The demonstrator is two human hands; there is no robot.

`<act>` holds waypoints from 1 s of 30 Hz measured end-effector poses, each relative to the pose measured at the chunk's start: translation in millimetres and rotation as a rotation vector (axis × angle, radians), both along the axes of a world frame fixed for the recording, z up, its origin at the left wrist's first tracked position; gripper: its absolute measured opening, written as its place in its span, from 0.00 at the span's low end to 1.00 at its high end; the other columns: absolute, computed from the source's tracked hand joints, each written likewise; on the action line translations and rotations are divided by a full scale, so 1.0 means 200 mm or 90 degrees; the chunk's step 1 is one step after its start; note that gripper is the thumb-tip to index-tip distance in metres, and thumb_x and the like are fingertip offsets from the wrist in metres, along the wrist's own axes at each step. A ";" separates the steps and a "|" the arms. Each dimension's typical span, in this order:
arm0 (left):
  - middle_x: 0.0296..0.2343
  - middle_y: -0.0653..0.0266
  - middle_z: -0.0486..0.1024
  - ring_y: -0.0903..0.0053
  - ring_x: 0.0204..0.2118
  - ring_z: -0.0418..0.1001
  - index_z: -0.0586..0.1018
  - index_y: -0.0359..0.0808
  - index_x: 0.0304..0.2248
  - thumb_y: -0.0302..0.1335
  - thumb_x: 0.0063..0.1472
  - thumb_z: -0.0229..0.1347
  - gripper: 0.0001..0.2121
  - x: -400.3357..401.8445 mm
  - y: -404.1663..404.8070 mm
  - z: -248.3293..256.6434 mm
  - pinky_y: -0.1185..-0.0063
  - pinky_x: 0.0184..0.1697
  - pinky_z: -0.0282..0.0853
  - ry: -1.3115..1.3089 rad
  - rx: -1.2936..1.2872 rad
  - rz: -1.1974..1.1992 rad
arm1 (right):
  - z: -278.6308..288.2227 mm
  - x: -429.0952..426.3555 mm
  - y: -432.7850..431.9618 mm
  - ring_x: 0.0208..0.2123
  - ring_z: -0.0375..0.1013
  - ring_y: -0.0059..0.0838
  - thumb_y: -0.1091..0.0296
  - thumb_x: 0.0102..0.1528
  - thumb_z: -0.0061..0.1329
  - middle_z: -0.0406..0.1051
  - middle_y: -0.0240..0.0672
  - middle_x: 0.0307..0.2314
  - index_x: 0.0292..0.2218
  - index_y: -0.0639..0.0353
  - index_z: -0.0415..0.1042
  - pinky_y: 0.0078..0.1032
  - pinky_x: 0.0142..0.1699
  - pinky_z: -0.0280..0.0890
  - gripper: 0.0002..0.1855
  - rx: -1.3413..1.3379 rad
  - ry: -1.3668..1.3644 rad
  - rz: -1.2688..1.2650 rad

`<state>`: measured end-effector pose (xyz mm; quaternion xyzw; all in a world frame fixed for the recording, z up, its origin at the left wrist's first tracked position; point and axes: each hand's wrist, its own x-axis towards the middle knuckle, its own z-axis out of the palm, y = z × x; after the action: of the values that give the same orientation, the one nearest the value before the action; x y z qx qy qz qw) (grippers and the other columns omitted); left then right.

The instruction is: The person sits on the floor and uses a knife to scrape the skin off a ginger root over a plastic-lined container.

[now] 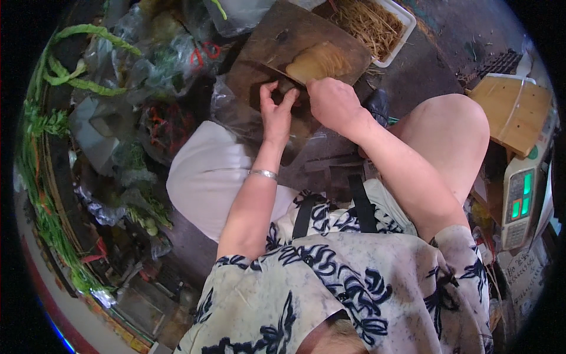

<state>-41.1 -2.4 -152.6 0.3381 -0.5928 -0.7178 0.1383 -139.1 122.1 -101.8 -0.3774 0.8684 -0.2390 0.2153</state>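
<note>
My right hand [334, 105] is a fist around what looks like a knife's handle. A thin dark blade [279, 73] runs left from it along the near side of a brown wooden board [283, 37]. On that board lies a fanned row of pale yellow slices [320, 62]. My left hand [276, 113], with a metal band at its wrist, is raised with thumb and fingers curled beside the blade. A small dull piece [288, 85] shows between them; whether they grip it is unclear. Below is a dark surface with clear plastic film [225, 104].
A white tray [409, 22] of brown shreds stands beyond the board. Plastic bags [177, 57], long green beans [99, 90] and red peppers in a bag [166, 124] lie at left. At right are a digital scale [522, 199] and a yellowish wooden board [513, 106].
</note>
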 end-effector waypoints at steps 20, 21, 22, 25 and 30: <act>0.37 0.68 0.70 0.80 0.34 0.70 0.67 0.38 0.42 0.26 0.57 0.61 0.17 0.00 -0.03 -0.10 0.81 0.30 0.70 0.056 0.001 0.029 | 0.20 0.14 0.33 0.29 0.74 0.51 0.72 0.51 0.44 0.72 0.51 0.21 0.47 0.64 0.68 0.44 0.33 0.67 0.20 0.005 -0.041 -0.010; 0.37 0.68 0.70 0.80 0.34 0.70 0.67 0.38 0.42 0.26 0.57 0.61 0.17 0.00 -0.03 -0.10 0.81 0.30 0.70 0.065 0.002 0.021 | 0.21 0.15 0.35 0.29 0.74 0.51 0.72 0.51 0.44 0.72 0.51 0.21 0.47 0.64 0.68 0.44 0.33 0.67 0.20 0.004 -0.042 -0.012; 0.37 0.68 0.70 0.80 0.34 0.70 0.67 0.38 0.42 0.26 0.57 0.61 0.17 0.00 -0.03 -0.09 0.81 0.30 0.70 0.065 0.001 0.019 | 0.23 0.15 0.37 0.29 0.74 0.51 0.73 0.51 0.44 0.72 0.51 0.21 0.46 0.64 0.68 0.44 0.33 0.67 0.19 0.007 -0.050 -0.010; 0.36 0.68 0.69 0.80 0.34 0.69 0.66 0.38 0.41 0.27 0.58 0.60 0.16 0.00 -0.03 -0.08 0.81 0.30 0.70 0.052 0.006 0.005 | 0.23 0.16 0.40 0.29 0.74 0.50 0.73 0.52 0.43 0.72 0.51 0.21 0.46 0.65 0.68 0.43 0.33 0.67 0.19 0.015 -0.051 -0.008; 0.35 0.69 0.69 0.81 0.33 0.69 0.65 0.38 0.40 0.27 0.59 0.59 0.14 0.00 -0.03 -0.07 0.81 0.31 0.69 0.045 0.025 0.010 | 0.25 0.17 0.43 0.29 0.74 0.50 0.73 0.52 0.43 0.72 0.51 0.22 0.47 0.66 0.68 0.43 0.33 0.67 0.19 0.011 -0.040 -0.003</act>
<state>-41.2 -8.7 -167.1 0.3196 -0.5707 -0.7396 0.1585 -104.9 207.3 -51.0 -0.3656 0.8641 -0.2441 0.2452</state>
